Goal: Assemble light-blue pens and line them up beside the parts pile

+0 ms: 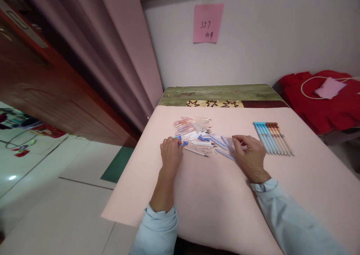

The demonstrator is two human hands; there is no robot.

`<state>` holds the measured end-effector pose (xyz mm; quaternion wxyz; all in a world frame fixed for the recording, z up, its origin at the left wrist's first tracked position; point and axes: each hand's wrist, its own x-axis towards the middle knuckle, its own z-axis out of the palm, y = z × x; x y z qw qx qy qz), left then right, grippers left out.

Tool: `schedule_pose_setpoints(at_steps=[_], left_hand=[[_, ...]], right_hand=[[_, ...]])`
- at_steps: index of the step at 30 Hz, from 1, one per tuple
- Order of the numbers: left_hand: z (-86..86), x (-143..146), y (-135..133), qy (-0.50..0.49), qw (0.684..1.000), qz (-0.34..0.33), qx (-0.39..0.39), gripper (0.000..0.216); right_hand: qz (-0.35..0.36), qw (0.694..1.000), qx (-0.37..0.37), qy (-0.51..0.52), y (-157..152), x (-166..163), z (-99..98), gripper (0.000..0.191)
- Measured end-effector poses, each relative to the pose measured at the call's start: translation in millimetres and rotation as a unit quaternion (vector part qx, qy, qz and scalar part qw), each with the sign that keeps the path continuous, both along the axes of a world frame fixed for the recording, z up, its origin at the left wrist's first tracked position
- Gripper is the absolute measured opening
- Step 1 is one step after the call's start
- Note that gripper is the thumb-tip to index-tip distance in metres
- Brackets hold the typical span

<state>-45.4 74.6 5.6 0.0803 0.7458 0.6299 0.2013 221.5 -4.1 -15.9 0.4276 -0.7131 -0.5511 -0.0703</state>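
My left hand [171,152] is closed, its fingertips on a small blue pen part [184,143] at the left of a loose pile. My right hand [249,156] has thumb and forefinger pinched together just right of the pile; anything between them is too small to make out. Several pale violet-blue pen barrels [225,153] lie beside its fingertips. Between the hands are more blue pen parts [204,138], white pen refills [197,152] with dark tips, and small clear pieces [206,150]. Clear pinkish pen barrels [184,126] lie behind them.
A neat row of pens [272,138], blue and brown-topped, lies right of my right hand. Pink paper covers the table [213,195]. A red cloth [334,105] is beyond the right edge; a curtain [118,52] and wooden door [70,90] stand at left.
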Motion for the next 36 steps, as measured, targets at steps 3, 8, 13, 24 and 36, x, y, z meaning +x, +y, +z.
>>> schedule_pose_setpoints(at_steps=[3, 8, 13, 24, 36], left_hand=[[1.1, -2, 2, -0.03, 0.999, 0.001, 0.017, 0.008], [6.9, -1, 6, -0.233, 0.971, 0.024, 0.052, 0.004], [12.2, 22, -3, -0.563, 0.826, 0.006, -0.042, 0.023], [5.4, 41, -12, -0.782, 0.545, 0.029, -0.3, 0.02], [2.3, 28, -30, -0.819, 0.494, 0.025, -0.291, 0.02]], right_hand=[[0.035, 0.999, -0.006, -0.028, -1, -6, 4.3, 0.022], [0.126, 0.987, -0.034, -0.097, -4, -23, 11.0, 0.018], [0.189, 0.969, -0.076, -0.14, -5, -29, 10.8, 0.015], [0.205, 0.96, -0.099, -0.162, -3, -23, 4.9, 0.015], [0.086, 0.985, -0.138, -0.063, -3, -66, 26.4, 0.015]])
